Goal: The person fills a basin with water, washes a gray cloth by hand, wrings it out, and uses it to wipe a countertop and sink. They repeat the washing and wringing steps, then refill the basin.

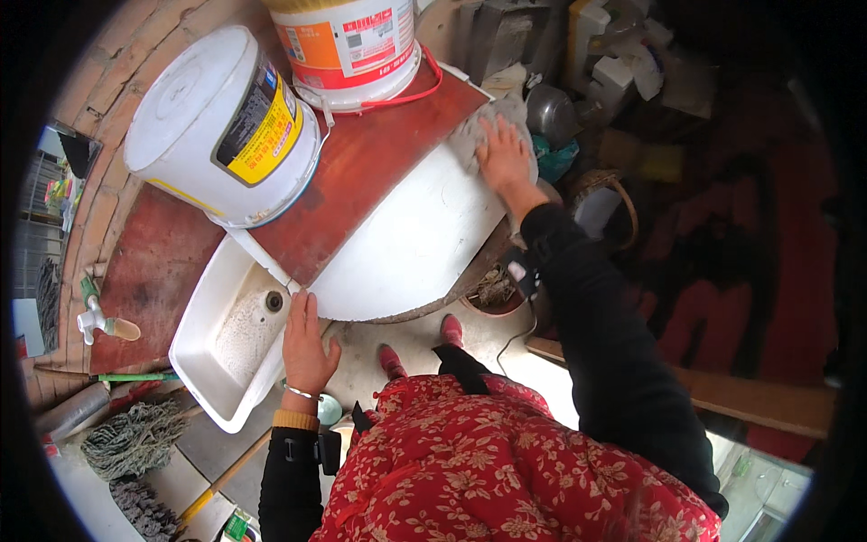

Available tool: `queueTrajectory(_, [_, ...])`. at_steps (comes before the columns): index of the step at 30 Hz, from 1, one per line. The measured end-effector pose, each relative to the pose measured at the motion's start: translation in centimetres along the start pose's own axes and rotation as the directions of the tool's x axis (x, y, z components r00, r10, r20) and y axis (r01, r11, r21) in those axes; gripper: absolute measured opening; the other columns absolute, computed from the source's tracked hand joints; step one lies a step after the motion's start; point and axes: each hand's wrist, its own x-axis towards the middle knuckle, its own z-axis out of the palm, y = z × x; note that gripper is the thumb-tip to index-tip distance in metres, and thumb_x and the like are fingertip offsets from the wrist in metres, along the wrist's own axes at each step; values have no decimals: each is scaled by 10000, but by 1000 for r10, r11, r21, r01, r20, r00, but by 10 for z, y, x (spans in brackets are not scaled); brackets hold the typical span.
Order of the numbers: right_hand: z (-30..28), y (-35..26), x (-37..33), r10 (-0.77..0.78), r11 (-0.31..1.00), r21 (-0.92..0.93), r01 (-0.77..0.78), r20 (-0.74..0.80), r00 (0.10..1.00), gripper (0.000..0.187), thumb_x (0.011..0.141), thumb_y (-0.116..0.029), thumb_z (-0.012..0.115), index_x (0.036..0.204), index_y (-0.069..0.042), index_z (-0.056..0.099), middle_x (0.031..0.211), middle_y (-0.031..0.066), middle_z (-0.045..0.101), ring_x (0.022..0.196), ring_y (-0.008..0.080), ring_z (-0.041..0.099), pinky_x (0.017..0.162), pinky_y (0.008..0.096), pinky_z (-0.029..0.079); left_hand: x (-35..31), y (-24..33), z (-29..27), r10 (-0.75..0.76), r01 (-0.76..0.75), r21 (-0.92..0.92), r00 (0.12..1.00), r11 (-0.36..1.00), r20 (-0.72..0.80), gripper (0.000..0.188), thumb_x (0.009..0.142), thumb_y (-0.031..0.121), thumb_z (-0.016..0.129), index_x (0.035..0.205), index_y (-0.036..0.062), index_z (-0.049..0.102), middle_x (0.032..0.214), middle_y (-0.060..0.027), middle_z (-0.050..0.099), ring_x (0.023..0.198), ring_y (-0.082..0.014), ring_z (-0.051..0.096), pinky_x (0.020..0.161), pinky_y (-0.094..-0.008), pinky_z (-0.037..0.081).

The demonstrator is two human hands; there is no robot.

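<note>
My right hand (506,161) lies flat with fingers stretched on a grey cloth (464,144), at the far right end of a white board (411,237). Beside the white board is a dark red board (357,176). My left hand (308,354) has its fingers extended, the tips at the near corner of the boards beside the rim of a white sink (200,336). That sink has a drain hole and brownish stains inside. Its thumb stands apart, and I see nothing held in it.
A white lidded bucket (194,117) and a red and white bucket (357,54) stand on the red board. A tap (95,321) sticks out at the left. Mops (135,440) lie lower left. A metal pot (553,116) and basket (603,206) are at the right.
</note>
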Motion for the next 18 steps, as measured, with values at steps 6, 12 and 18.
queueTrajectory(6, [4, 17, 46, 44, 995, 95, -43, -13, 999, 584, 954, -368, 447, 1505, -253, 293, 1581, 92, 237, 1454, 345, 208, 1159, 532, 191, 0, 5, 1, -34, 34, 16, 999, 999, 14, 841, 678, 54, 668, 1446, -6, 330, 1501, -219, 326, 1398, -409, 310, 1135, -440, 310])
queueTrajectory(12, [7, 8, 6, -26, 996, 80, 31, -58, 998, 577, 955, -349, 463, 1499, -245, 300, 1582, 98, 230, 1449, 350, 215, 1165, 528, 176, -3, 8, 8, -15, 17, 26, 998, 1000, -57, 849, 672, 66, 672, 1445, -19, 330, 1504, -223, 327, 1400, -399, 313, 1138, -426, 308])
queueTrajectory(18, [-2, -10, -92, -117, 992, 40, 118, -46, 992, 590, 966, -294, 481, 1512, -254, 259, 1588, 106, 211, 1452, 352, 210, 1167, 506, 188, -8, -3, 13, 38, -37, 12, 994, 999, -102, 849, 683, 100, 690, 1446, -9, 335, 1492, -224, 341, 1389, -385, 328, 1136, -417, 312])
